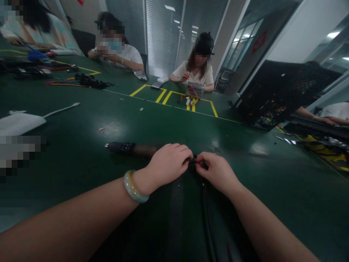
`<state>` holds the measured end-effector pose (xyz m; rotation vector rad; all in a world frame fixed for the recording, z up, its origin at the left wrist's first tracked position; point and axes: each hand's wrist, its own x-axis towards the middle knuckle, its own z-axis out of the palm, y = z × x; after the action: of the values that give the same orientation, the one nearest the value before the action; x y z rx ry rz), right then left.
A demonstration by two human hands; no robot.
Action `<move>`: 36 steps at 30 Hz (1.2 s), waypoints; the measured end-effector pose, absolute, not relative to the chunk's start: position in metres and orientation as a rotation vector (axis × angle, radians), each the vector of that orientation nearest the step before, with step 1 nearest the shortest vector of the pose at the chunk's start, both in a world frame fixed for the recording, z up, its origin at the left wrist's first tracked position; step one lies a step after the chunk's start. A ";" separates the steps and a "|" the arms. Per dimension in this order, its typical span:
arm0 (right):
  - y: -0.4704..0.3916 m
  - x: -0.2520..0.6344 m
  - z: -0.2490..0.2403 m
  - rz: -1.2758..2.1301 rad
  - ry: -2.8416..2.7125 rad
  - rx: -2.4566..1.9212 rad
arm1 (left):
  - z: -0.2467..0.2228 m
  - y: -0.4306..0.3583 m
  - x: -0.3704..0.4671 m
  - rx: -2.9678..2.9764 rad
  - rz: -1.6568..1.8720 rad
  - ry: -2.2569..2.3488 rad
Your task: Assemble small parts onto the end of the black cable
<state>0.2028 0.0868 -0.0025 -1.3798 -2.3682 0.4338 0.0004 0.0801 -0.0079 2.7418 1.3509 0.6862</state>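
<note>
My left hand [171,163], with a bracelet at its wrist, has its fingers curled over the rear end of a dark electric screwdriver [131,148] lying on the green table [89,153]. A pinch of thumb and forefinger closes my right hand [216,171] just to the right of it. Between the two sets of fingertips is a small dark piece [193,160], which both hands grip; its shape is too small to tell. A black cable [207,218] runs from below my right hand toward the near edge.
Bundles of cables [87,80] lie at the back left, a white pouch [21,123] at the left. Across the table a person handles a grey box with wires [195,91]. A large black case [272,94] stands at the right, near yellow material [324,151].
</note>
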 end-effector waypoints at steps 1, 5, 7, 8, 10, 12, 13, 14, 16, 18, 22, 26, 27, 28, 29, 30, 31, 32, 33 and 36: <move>0.086 0.202 -0.002 0.441 -2.358 -1.379 | -0.008 0.080 0.001 2.739 0.683 1.354; 0.085 0.202 -0.002 0.506 -2.290 -1.393 | -0.007 0.080 0.001 2.734 0.678 1.366; 0.085 0.201 -0.003 0.529 -2.268 -1.407 | -0.006 0.080 0.001 2.736 0.683 1.363; 0.085 0.201 -0.003 0.535 -2.260 -1.411 | -0.006 0.080 0.001 2.736 0.688 1.357; 0.085 0.202 -0.004 0.550 -2.242 -1.413 | -0.006 0.080 0.001 2.725 0.709 1.352; 0.086 0.202 -0.005 0.573 -2.207 -1.411 | -0.006 0.079 0.001 2.706 0.731 1.355; 0.086 0.203 -0.006 0.584 -2.189 -1.413 | -0.006 0.079 0.001 2.699 0.738 1.357; 0.086 0.203 -0.006 0.596 -2.173 -1.417 | -0.007 0.079 0.001 2.694 0.744 1.362; 0.087 0.203 -0.007 0.616 -2.163 -1.430 | -0.007 0.079 0.002 2.688 0.749 1.378; 0.087 0.204 -0.008 0.639 -2.176 -1.439 | -0.008 0.078 0.002 2.681 0.749 1.407; 0.088 0.203 -0.010 0.662 -2.176 -1.440 | -0.007 0.076 0.003 2.688 0.724 1.450; 0.089 0.203 -0.012 0.698 -2.163 -1.415 | -0.006 0.075 0.003 2.710 0.725 1.435; 0.089 0.203 -0.012 0.708 -2.161 -1.411 | -0.006 0.076 0.003 2.718 0.723 1.427; 0.089 0.204 -0.012 0.715 -2.158 -1.409 | -0.006 0.076 0.002 2.726 0.722 1.418; 0.088 0.204 -0.012 0.722 -2.157 -1.409 | -0.007 0.077 0.002 2.733 0.719 1.406; 0.088 0.204 -0.012 0.729 -2.158 -1.411 | -0.007 0.077 0.001 2.741 0.717 1.393; 0.088 0.204 -0.012 0.736 -2.160 -1.414 | -0.007 0.078 0.001 2.748 0.711 1.380; 0.089 0.204 -0.011 0.740 -2.162 -1.418 | -0.008 0.079 0.001 2.755 0.706 1.370; 0.088 0.204 -0.011 0.743 -2.165 -1.421 | -0.008 0.079 0.000 2.761 0.699 1.364; 0.088 0.203 -0.011 0.752 -2.164 -1.422 | -0.008 0.080 0.000 2.772 0.671 1.362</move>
<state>0.2032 0.0884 -0.0108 -1.4221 -2.1639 0.7519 0.0003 0.0801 -0.0079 2.7722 1.3616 0.6710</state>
